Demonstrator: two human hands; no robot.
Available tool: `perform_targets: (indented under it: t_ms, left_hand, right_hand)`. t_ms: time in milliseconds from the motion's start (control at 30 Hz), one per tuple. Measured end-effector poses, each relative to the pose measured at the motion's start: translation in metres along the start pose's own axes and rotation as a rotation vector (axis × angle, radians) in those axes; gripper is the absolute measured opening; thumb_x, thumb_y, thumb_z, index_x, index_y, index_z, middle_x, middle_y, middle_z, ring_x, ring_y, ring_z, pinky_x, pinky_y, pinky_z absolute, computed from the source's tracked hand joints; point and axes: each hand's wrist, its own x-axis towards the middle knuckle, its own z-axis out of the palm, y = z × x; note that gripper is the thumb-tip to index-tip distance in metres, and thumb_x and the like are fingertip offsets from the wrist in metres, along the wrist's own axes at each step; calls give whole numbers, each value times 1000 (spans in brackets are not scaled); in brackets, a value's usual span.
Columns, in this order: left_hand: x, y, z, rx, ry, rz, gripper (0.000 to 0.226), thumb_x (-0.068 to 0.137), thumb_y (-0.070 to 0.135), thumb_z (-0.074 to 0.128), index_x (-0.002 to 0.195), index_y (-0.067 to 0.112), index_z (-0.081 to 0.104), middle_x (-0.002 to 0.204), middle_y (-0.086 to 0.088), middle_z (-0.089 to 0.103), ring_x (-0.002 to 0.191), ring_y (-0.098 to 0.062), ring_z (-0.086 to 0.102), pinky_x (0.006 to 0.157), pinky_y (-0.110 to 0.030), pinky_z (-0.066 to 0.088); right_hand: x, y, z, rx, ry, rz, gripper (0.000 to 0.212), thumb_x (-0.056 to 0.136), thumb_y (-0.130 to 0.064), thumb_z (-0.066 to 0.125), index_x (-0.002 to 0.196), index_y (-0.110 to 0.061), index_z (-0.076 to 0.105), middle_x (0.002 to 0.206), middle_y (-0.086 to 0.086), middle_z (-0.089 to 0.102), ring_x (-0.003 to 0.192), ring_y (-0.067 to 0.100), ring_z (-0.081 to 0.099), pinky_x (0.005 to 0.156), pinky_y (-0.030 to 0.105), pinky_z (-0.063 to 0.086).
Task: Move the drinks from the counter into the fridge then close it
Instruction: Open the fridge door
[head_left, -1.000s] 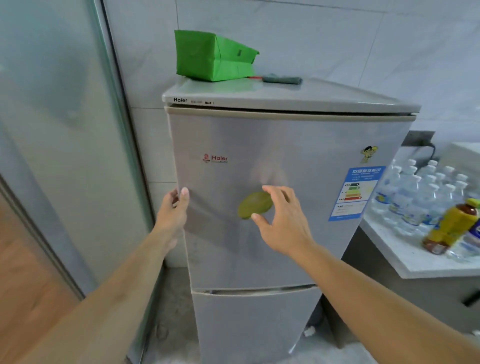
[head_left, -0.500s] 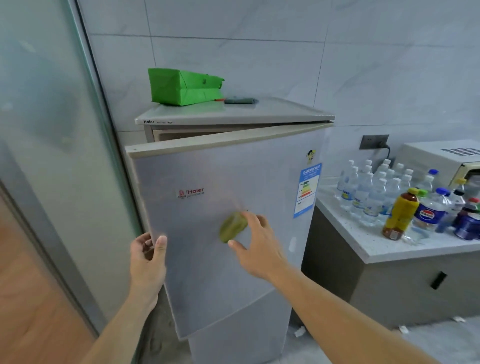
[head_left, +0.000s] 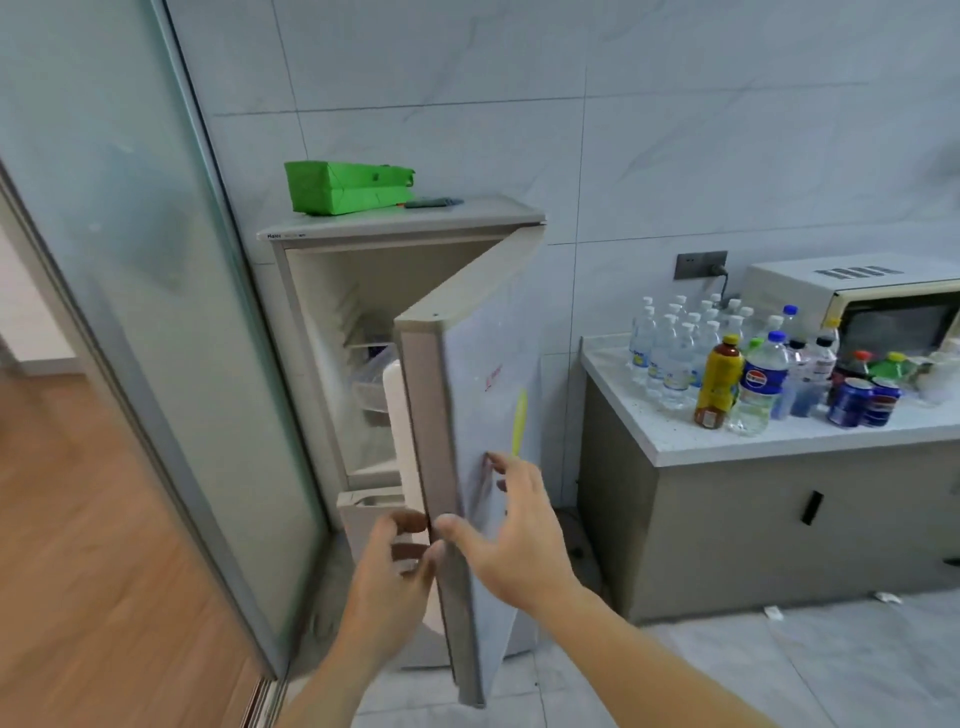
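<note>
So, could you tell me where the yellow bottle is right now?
In the head view the yellow bottle stands on the counter right of the fridge, at the front, next to a Pepsi bottle.

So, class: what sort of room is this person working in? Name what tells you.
Probably a small kitchen or pantry: a fridge with its door open, a microwave on a counter, and tiled walls.

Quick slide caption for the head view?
Both hands, left and right, on the open fridge door; drinks wait on the counter.
</note>
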Motion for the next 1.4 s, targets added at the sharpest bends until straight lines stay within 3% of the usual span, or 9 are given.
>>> perform_targets:
  t_ms: [133, 267, 400, 633, 767, 1000, 1133, 1267, 1400]
  left_hand:
    - [-26, 38, 48, -5, -290, -19, 42, 89, 22, 70, 100, 59, 53, 108, 29, 62, 97, 1, 64, 79, -22, 55]
    - [-37, 52, 93, -38, -441, -15, 36, 89, 32, 70, 115, 51, 53, 117, 37, 55, 108, 10, 57, 79, -12, 52]
    - [-23, 50, 130, -58, -377, -2, 36, 91, 29, 68, 109, 58, 54, 111, 33, 59, 102, 8, 59, 75, -8, 50]
    - [26, 22, 182, -192, -190, -102, 31, 92, 27, 67, 102, 56, 61, 101, 24, 67, 89, 0, 65, 80, -35, 59]
    - [51, 13, 198, -170, -174, -109, 30, 91, 32, 65, 102, 59, 59, 98, 24, 67, 87, 0, 64, 79, -33, 58]
    - [83, 7, 230, -103, -115, -121, 31, 91, 26, 65, 96, 55, 58, 93, 27, 65, 84, 3, 63, 73, -20, 53]
    - [93, 15, 266, -49, -112, -118, 26, 92, 28, 63, 104, 49, 56, 93, 31, 63, 88, 4, 62, 71, -10, 49]
    - [105, 33, 316, -13, -84, -120, 25, 92, 27, 64, 104, 48, 56, 92, 24, 65, 89, 5, 61, 73, -9, 47]
    - [108, 50, 374, 7, -57, -136, 24, 92, 29, 63, 109, 45, 57, 96, 32, 61, 92, 7, 59, 72, -3, 45]
  right_hand:
    - [-28, 20, -37, 84, 202, 100, 85, 74, -53, 77, 143, -21, 39, 131, -10, 42, 123, 13, 49, 102, 33, 46]
    - [-41, 57, -78, 182, 395, 214, 54, 78, -50, 71, 122, -34, 44, 117, -8, 52, 100, 11, 60, 82, 32, 55]
    - [-38, 107, -122, 156, 560, 256, 32, 90, -40, 66, 112, -26, 48, 107, 2, 54, 91, 19, 58, 81, 43, 54]
    - [5, 191, -197, 123, 890, 401, 55, 83, -71, 42, 105, -22, 51, 101, 11, 60, 87, 20, 56, 79, 32, 46]
    - [46, 234, -229, 64, 907, 491, 62, 85, -68, 44, 119, -17, 52, 112, 11, 61, 98, 24, 57, 87, 40, 47]
    - [110, 280, -268, 136, 921, 573, 51, 88, -67, 41, 120, -27, 49, 96, -11, 59, 91, 16, 56, 80, 30, 39]
    - [145, 317, -298, 196, 805, 594, 43, 91, -63, 45, 115, -28, 54, 90, -16, 60, 82, 1, 55, 74, 25, 41]
    - [184, 361, -327, 203, 680, 596, 34, 94, -55, 48, 116, -32, 59, 92, -18, 61, 83, 2, 56, 80, 28, 42]
    - [226, 396, -348, 195, 507, 574, 25, 96, -51, 48, 108, -31, 57, 82, -19, 54, 73, -1, 49, 65, 22, 38]
